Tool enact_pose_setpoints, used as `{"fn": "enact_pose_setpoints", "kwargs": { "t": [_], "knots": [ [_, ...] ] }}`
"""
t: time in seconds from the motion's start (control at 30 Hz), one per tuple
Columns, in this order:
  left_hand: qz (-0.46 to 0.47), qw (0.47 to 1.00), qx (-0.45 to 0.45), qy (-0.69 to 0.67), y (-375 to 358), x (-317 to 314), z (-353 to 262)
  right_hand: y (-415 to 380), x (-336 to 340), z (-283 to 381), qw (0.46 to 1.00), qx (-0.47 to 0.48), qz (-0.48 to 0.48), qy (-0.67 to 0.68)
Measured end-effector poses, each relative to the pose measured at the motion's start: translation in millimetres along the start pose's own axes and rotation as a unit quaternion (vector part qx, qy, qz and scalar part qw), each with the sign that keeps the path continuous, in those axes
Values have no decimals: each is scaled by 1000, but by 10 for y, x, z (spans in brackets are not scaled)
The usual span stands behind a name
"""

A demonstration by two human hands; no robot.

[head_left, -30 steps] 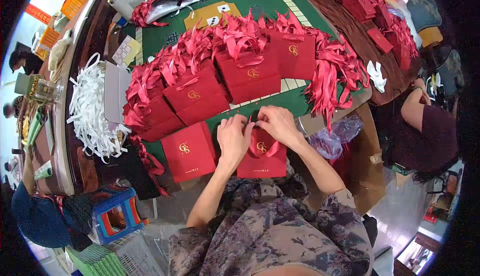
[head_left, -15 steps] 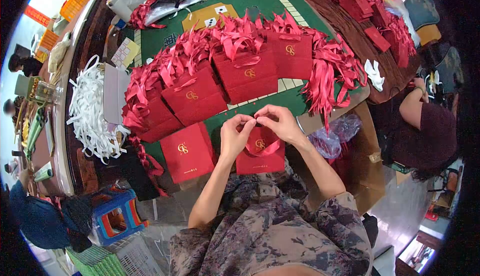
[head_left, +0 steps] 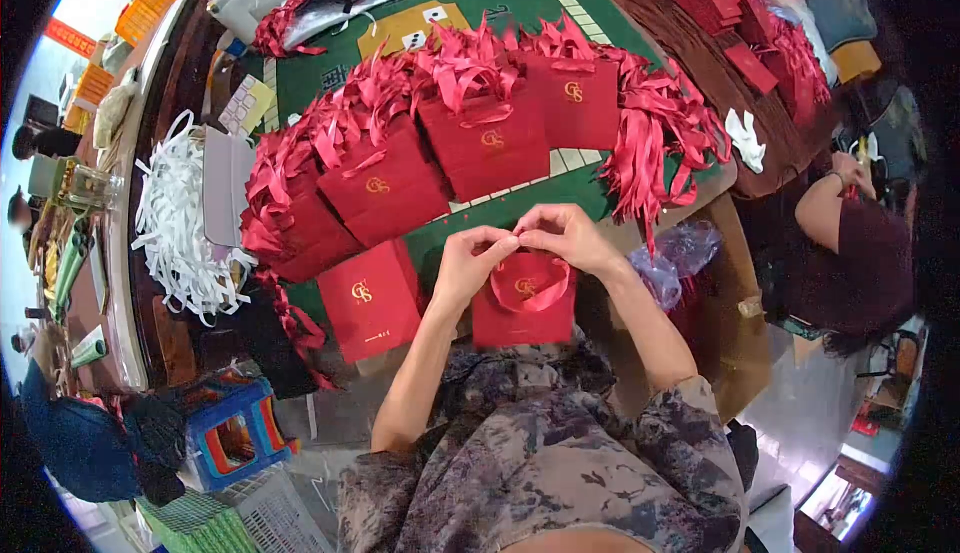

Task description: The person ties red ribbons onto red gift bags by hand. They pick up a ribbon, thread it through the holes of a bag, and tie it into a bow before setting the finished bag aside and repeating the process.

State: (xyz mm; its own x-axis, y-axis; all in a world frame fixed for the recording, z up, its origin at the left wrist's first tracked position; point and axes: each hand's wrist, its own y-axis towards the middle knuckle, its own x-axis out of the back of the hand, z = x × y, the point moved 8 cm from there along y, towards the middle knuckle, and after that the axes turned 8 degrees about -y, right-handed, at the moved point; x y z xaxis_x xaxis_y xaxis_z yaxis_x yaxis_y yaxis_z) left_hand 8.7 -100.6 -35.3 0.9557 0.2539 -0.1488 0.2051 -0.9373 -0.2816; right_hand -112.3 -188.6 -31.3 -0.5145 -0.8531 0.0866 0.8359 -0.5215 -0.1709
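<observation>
My left hand (head_left: 468,265) and my right hand (head_left: 568,240) meet fingertip to fingertip in a pinch. What they hold is too small and hidden to make out. Just below them a small red paper gift bag (head_left: 523,323) with a gold logo stands close to my body. A red ribbon handle (head_left: 530,305) loops down across its front, its upper parts partly behind my fingers. To the left lies another red gift bag (head_left: 368,303), its gold logo facing up and no ribbon visible on its front.
Behind stand several red ribboned bags (head_left: 490,143) in a row on the green tabletop (head_left: 455,223). White ribbons (head_left: 185,233) heap up at left. A crumpled plastic bag (head_left: 675,261) is at right, near an open cardboard box (head_left: 745,293). Another person (head_left: 850,233) sits at far right.
My hands stay pinched together, with the right hand's fingers slightly rearranged. The near bag's front and ribbon loop show more fully. The view has shifted slightly.
</observation>
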Motion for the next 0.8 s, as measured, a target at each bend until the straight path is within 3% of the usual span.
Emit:
{"fn": "enact_pose_setpoints", "kwargs": {
  "t": [0.13,0.2,0.23,0.27,0.33,0.37,0.47,0.63,0.7,0.73,0.8],
  "knots": [
    [-38,999,-21,-21,-100,-18,-81,-85,148,53,998,2,-57,41],
    [-34,992,-19,-119,-207,32,-57,-125,316,22,993,-9,-108,40],
    [0,991,54,-123,-305,-21,-2,-143,387,15,988,-24,-137,69],
    [3,991,55,-123,-349,-16,16,-135,436,26,985,-6,-146,86],
    [99,993,7,-66,-417,-157,-10,-127,465,17,989,-10,-136,63],
    [61,995,-48,-64,-386,-107,105,-110,490,-30,988,-9,-139,62],
    [79,995,-66,9,-512,-110,33,-113,704,1,965,11,-260,34],
    [64,991,-78,86,-751,-103,-134,-67,863,-50,959,4,-279,38],
    [51,994,-95,14,-796,-59,-133,-52,767,-18,955,22,-287,73],
    [65,993,-101,14,-807,-77,-202,-17,704,-27,962,38,-270,21],
    [22,982,-58,176,-905,116,-263,-39,585,-112,965,13,-262,10]
  ]
}}
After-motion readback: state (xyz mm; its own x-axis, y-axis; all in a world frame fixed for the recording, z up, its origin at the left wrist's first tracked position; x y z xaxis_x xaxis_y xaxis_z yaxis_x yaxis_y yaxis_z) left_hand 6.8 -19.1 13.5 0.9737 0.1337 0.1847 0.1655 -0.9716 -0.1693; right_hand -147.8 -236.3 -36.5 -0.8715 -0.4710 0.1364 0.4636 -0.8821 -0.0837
